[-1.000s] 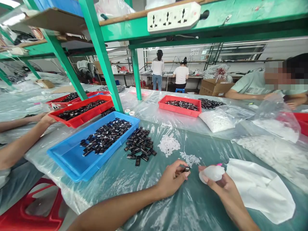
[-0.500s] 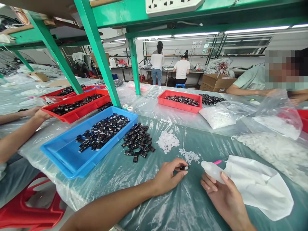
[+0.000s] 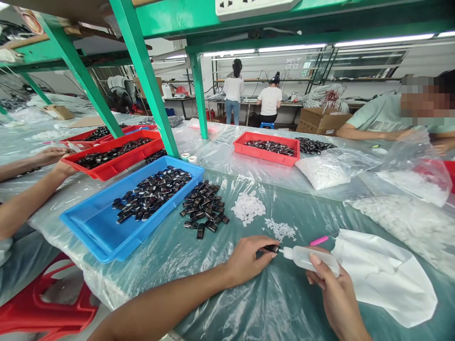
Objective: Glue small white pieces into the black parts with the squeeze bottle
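Note:
My left hand [image 3: 249, 258] pinches a small black part [image 3: 272, 248] between thumb and fingers, low over the plastic-covered table [image 3: 213, 265]. My right hand [image 3: 329, 289] grips a small translucent squeeze bottle [image 3: 309, 258] lying sideways, its nozzle touching the black part. A loose heap of black parts [image 3: 204, 208] and two small piles of white pieces [image 3: 249, 208] lie just beyond my hands. A pink stick [image 3: 319, 240] rests behind the bottle.
A blue tray [image 3: 92, 227] of black parts sits to the left, red trays [image 3: 117, 163] behind it and another red tray [image 3: 265, 156] farther back. A white cloth [image 3: 387, 279] lies right. Bags of white pieces [image 3: 327, 173] and co-workers' arms flank the table.
My right hand has turned the bottle from upright in the palm to sideways and brought its nozzle to the black part in my left hand.

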`<state>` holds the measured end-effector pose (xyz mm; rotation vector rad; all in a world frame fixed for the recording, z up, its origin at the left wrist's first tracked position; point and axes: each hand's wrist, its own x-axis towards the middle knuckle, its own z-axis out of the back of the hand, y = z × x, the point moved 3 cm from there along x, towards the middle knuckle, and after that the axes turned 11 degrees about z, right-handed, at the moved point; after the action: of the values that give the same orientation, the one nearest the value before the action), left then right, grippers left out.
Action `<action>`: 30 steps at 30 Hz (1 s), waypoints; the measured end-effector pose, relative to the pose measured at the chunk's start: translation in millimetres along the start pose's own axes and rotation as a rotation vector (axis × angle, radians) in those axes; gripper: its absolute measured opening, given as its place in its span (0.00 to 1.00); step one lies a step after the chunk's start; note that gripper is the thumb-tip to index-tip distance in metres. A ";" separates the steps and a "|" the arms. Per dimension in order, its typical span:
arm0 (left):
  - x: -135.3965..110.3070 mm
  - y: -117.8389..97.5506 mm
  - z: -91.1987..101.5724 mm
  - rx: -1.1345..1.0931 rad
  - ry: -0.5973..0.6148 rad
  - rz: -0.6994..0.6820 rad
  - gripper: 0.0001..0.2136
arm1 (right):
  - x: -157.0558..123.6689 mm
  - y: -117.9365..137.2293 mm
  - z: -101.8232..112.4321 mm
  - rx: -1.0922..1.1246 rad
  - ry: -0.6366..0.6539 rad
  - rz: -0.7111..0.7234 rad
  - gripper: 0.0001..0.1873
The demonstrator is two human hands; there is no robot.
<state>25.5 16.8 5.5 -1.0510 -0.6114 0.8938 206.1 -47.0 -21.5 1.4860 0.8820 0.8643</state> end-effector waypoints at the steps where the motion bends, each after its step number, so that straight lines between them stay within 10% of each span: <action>1: -0.1 0.4 -0.1 -0.002 0.005 0.004 0.15 | -0.3 1.0 0.8 -0.050 0.004 0.023 0.18; 16: 0.4 1.8 0.5 0.090 0.015 -0.013 0.13 | -11.3 24.3 -2.7 -0.439 0.011 0.308 0.19; 30: -0.3 5.3 -0.5 0.113 -0.002 -0.054 0.12 | -19.6 36.6 -13.0 -0.405 -0.058 0.276 0.19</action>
<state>24.0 17.5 0.5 -0.9280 -0.5815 0.8723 187.9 -61.3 15.3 1.2811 0.4283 1.1225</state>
